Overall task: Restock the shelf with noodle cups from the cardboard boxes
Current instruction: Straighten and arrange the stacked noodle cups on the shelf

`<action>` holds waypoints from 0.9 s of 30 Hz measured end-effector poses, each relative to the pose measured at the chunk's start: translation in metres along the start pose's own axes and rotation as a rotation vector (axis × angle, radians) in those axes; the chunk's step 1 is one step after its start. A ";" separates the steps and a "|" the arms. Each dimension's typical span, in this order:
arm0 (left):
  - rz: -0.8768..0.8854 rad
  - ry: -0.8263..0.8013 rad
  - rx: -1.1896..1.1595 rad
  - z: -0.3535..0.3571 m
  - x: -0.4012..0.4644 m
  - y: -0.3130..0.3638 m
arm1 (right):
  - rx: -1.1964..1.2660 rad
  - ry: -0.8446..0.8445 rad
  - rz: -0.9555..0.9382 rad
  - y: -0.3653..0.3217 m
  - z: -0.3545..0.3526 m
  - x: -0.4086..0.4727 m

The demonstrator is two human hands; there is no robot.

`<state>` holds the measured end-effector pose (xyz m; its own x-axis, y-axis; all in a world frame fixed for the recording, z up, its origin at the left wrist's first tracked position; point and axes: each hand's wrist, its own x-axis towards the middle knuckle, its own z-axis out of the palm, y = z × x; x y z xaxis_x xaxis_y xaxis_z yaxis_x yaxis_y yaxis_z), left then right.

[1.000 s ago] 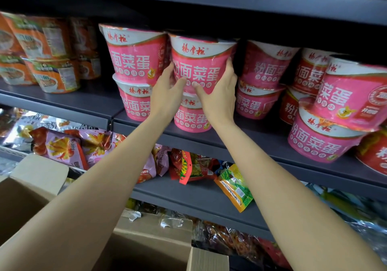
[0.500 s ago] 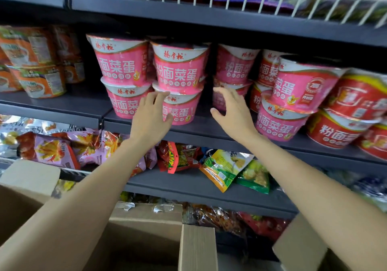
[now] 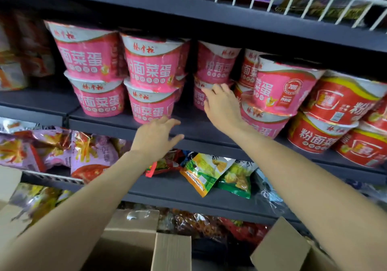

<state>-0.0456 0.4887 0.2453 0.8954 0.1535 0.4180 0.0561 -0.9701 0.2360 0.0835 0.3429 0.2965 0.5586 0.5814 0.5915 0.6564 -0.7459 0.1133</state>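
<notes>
Both hands off the stacked cup (image 3: 150, 65) (let go), right hand (image 3: 222, 105) reaching rightward, left hand (image 3: 156, 138) lowered, fingers spread

Glossy noodle cups (image 3: 149, 69) (matt shelf (image 3: 194, 126))

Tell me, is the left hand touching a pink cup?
Apart. The head view shows the left hand open below the shelf edge, its fingers short of the nearest pink cup.

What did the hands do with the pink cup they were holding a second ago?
Both hands let go of the top pink noodle cup in the middle stack. The left hand dropped below the shelf edge, fingers loose. The right hand moved right and now touches a lower pink cup set further back. The stacked cups stayed in place; both hands hold nothing.
</notes>
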 end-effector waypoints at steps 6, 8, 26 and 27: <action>0.179 0.183 0.110 0.039 0.025 -0.009 | -0.260 0.026 0.030 0.015 0.051 0.066; 0.211 0.175 0.162 0.038 0.030 -0.010 | -0.252 -0.032 0.058 0.023 0.059 0.071; 0.225 0.238 0.262 0.050 0.034 -0.004 | -0.229 0.343 0.003 0.039 0.063 0.046; 0.228 0.241 0.266 0.050 0.034 -0.004 | -0.221 0.340 0.019 0.039 0.064 0.047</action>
<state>0.0066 0.4884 0.2143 0.7709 -0.0622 0.6339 0.0088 -0.9941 -0.1082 0.1680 0.3623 0.2777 0.3458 0.4544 0.8209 0.5021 -0.8287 0.2473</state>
